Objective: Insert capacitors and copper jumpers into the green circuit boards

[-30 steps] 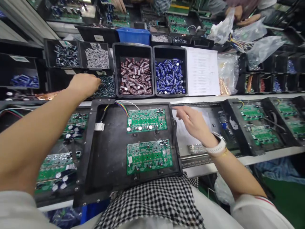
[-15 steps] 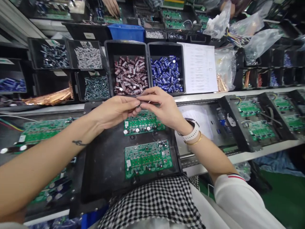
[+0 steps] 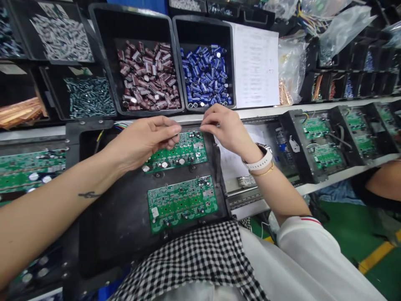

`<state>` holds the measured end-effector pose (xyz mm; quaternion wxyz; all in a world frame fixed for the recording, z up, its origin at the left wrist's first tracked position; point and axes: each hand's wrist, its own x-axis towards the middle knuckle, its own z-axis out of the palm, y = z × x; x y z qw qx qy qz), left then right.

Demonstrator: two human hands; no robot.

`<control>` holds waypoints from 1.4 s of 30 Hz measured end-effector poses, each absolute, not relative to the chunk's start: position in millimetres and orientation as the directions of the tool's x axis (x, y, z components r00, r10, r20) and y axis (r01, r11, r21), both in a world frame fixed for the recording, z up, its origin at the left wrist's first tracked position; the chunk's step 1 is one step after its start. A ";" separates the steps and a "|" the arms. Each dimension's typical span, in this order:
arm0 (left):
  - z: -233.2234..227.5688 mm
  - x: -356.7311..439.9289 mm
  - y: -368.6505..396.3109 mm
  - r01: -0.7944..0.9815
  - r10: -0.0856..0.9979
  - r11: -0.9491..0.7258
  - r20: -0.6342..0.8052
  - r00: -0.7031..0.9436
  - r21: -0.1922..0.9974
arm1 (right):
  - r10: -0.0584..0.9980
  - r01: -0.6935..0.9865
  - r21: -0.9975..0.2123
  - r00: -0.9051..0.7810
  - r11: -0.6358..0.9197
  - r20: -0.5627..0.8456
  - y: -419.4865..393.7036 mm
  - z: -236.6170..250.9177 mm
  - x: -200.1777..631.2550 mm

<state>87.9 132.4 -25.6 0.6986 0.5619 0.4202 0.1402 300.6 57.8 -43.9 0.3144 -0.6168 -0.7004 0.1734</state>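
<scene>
Left hand [image 3: 142, 140] hovers over the far green circuit board [image 3: 180, 151], fingers curled in, thumb and fingertips pinched narrow. Something small may sit in the pinch, too small to make out. Can't tell if it holds anything.

Right hand [image 3: 224, 129] sits just right of the left, a small gap between the fingertips of the two. Fingers pinched on a small silvery part [image 3: 217, 124]; only a glint shows, can't tell what it is. White watch [image 3: 261, 159] and a thin gold bangle [image 3: 265, 170] on that wrist.

Under both hands: black carrier tray [image 3: 125, 217] with two boards. Far board is directly below the left fingers, with round silver-topped components along its near edge. Near circuit board [image 3: 182, 202] lies below and toward the body from both hands, untouched.

Beyond the left hand: bin of maroon capacitors [image 3: 147, 75]. Beyond the right hand: bin of blue capacitors [image 3: 206, 74], its near rim close to the right fingertips. Further left of the left hand: bin of grey-green screws [image 3: 89, 97], and copper strips [image 3: 19, 112] beyond the left forearm.

Right of the right hand: white printed sheet [image 3: 255, 65] propped upright, then more black trays with green boards [image 3: 319, 142] on the conveyor rail. Another person's arm [image 3: 384, 184] at the far right edge.
</scene>
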 end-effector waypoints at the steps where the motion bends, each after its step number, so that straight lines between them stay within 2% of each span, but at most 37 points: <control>1: -26.0 88.2 132.2 0.283 0.683 0.330 -0.435 0.587 0.901 | 0.980 0.781 -0.602 -0.065 0.166 0.186 58.8 -48.2 305.1; 7: -29.2 87.8 132.3 0.331 0.672 0.340 -0.473 0.569 0.880 | 0.978 0.853 -0.479 -0.190 0.206 0.083 61.1 -66.1 308.4; 18: -29.6 86.5 131.5 0.364 0.705 0.267 -0.438 0.558 0.892 | 0.969 0.873 -0.425 -0.238 0.241 0.062 62.2 -67.8 308.0; 24: -34.2 86.9 131.7 0.394 0.651 0.275 -0.471 0.596 0.877 | 0.971 0.881 -0.414 -0.237 0.232 0.039 63.4 -65.5 307.9; 28: -32.8 90.0 130.2 0.385 0.593 0.292 -0.481 0.646 0.876 | 0.974 0.839 -0.497 -0.217 0.223 0.072 57.2 -59.1 307.4; 30: -30.6 91.6 127.1 0.363 0.574 0.300 -0.471 0.669 0.882 | 0.976 0.777 -0.591 -0.177 0.216 0.125 49.6 -52.7 301.7; 33: -26.5 92.0 118.9 0.324 0.552 0.297 -0.438 0.709 0.898 | 0.980 0.566 -0.801 -0.079 0.194 0.182 35.5 -42.9 287.3; 35: -22.5 91.7 114.3 0.303 0.525 0.281 -0.410 0.745 0.911 | 0.985 0.433 -0.887 -0.008 0.161 0.175 26.1 -38.9 278.4; 38: -14.8 97.6 119.1 0.341 0.476 0.176 -0.383 0.792 0.923 | 0.976 0.403 -0.905 0.103 0.137 0.193 9.4 -36.7 272.5; 40: -12.0 110.7 134.2 0.404 0.505 -0.031 -0.334 0.796 0.914 | 0.962 0.494 -0.857 0.134 0.145 0.240 -6.5 -36.3 272.9; 42: -15.8 132.7 156.2 0.444 0.579 -0.313 -0.202 0.790 0.840 | 0.967 0.643 -0.751 0.061 0.151 0.247 -25.6 -36.4 274.2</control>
